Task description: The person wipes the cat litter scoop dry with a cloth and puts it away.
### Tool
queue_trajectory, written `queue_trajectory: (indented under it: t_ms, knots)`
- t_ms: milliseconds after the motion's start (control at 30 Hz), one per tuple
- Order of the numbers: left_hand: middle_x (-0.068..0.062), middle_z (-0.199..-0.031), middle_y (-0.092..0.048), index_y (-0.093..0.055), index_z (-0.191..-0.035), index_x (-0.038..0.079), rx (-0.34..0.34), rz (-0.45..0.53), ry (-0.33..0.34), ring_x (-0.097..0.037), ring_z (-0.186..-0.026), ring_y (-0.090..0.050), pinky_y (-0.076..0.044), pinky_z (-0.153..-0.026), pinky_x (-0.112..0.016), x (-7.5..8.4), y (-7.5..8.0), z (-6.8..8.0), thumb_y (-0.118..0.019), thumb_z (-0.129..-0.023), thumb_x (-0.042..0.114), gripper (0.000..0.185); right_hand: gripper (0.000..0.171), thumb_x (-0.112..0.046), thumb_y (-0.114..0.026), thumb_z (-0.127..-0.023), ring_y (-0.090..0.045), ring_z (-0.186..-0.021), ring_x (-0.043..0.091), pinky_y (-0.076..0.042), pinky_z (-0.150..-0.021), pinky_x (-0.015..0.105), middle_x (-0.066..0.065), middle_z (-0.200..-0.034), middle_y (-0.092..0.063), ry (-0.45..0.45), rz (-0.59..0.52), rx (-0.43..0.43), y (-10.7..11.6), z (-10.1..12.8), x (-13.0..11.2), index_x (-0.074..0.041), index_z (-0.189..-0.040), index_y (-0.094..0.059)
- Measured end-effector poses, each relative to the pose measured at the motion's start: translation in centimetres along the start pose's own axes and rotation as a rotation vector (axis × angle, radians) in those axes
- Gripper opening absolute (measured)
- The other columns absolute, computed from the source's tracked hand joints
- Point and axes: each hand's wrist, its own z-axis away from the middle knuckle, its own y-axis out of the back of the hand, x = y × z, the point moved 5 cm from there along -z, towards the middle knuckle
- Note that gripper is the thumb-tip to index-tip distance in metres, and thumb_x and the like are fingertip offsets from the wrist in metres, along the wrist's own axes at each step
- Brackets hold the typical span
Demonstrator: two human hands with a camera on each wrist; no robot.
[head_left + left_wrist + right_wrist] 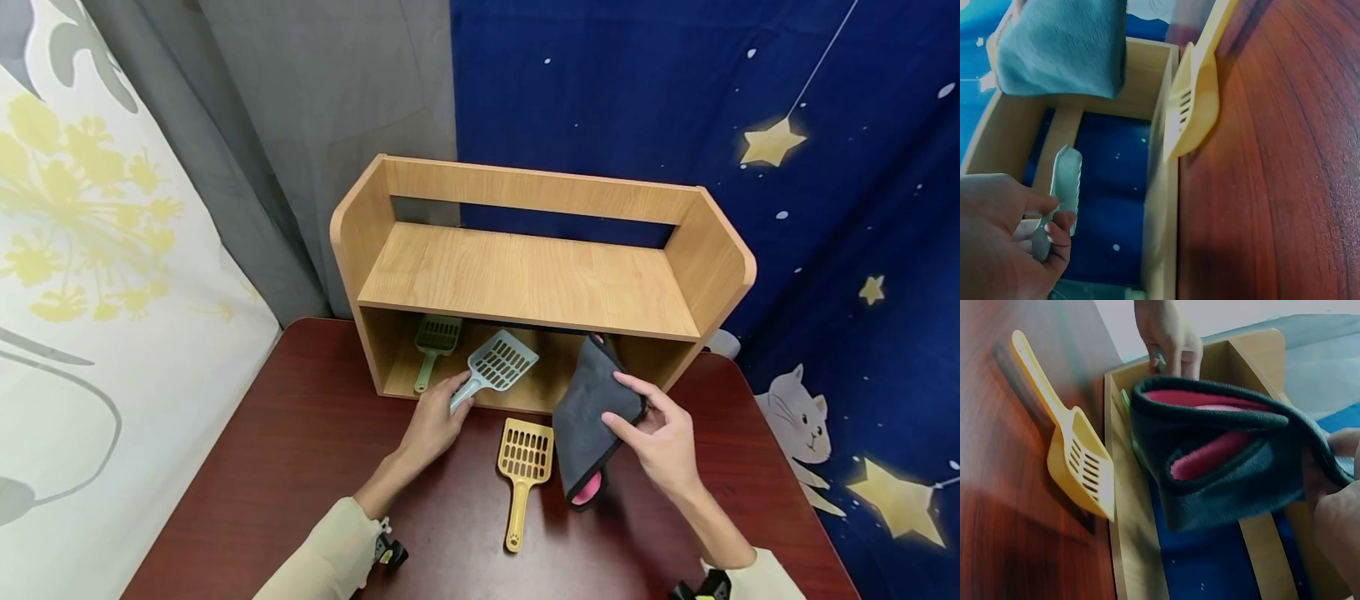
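In the head view my left hand (437, 419) grips the handle of a light blue litter scoop (501, 362), its slotted head at the front of the shelf's lower compartment. My right hand (662, 440) pinches a folded cloth (594, 408), dark grey outside with a black edge and pink inside, at the compartment's right front. The right wrist view shows the folds of the cloth (1229, 481) and its pink lining. A yellow litter scoop (525, 454) lies on the table between my hands, head toward the shelf. A green litter scoop (437, 337) lies inside the lower compartment at left.
The two-tier wooden shelf (525, 271) stands at the back of the dark red table (300, 467), with raised side panels and a back rail. Behind it hang a grey curtain (352, 92) and a blue starry one (600, 92). A white patterned cloth (112, 250) hangs at left.
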Motion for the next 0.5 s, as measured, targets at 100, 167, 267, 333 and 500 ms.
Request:
queue_trajectory:
  t_ms: [100,167,267,333,500]
  knots:
    - [-0.028,-0.121,-0.071,-0.062,-0.138,-0.01,-0.008,0.007,0.018,-0.039,-0.103,-0.069,-0.055,-0.085,-0.053,-0.9,-0.7,-0.3,-0.073,-0.095,-0.002,0.045,0.059,0.029,-0.072,-0.08,-0.074,-0.107,0.016,-0.061,-0.084,0.03,0.008,-0.121,-0.074,0.007,-0.053,-0.063,0.6,-0.1,-0.4,0.02,-0.136,-0.056]
    - [-0.029,-0.122,-0.071,-0.062,-0.139,-0.011,-0.016,0.014,0.033,-0.041,-0.106,-0.069,-0.055,-0.088,-0.054,-1.5,-1.3,-0.5,-0.073,-0.095,-0.002,0.046,0.059,0.031,-0.07,-0.08,-0.074,-0.107,0.017,-0.061,-0.085,0.03,0.01,-0.121,-0.074,0.014,-0.093,-0.098,1.0,-0.2,-0.8,0.022,-0.136,-0.054]
    - [-0.029,-0.122,-0.071,-0.062,-0.138,-0.011,-0.029,-0.006,0.046,-0.042,-0.109,-0.069,-0.053,-0.093,-0.056,-2.2,-2.0,-0.8,-0.073,-0.095,-0.001,0.046,0.059,0.032,-0.068,-0.081,-0.074,-0.108,0.017,-0.061,-0.085,0.031,0.011,-0.121,-0.073,0.014,-0.135,-0.143,1.5,-0.4,-1.4,0.022,-0.137,-0.053]
    - [-0.03,-0.123,-0.071,-0.061,-0.138,-0.011,-0.038,-0.012,0.058,-0.043,-0.111,-0.068,-0.051,-0.096,-0.058,-2.5,-2.4,-0.9,-0.073,-0.095,-0.001,0.046,0.06,0.033,-0.066,-0.081,-0.074,-0.109,0.018,-0.061,-0.085,0.031,0.012,-0.123,-0.072,0.009,-0.155,-0.165,1.8,-0.6,-1.7,0.021,-0.138,-0.053]
    - [-0.032,-0.126,-0.069,-0.06,-0.139,-0.013,-0.065,-0.007,0.105,-0.046,-0.115,-0.067,-0.05,-0.098,-0.059,-3.4,-3.5,-1.6,-0.071,-0.096,-0.002,0.045,0.062,0.032,-0.065,-0.083,-0.073,-0.113,0.021,-0.062,-0.085,0.034,0.012,-0.128,-0.07,-0.028,-0.224,-0.186,2.5,-1.1,-2.2,0.019,-0.142,-0.051]
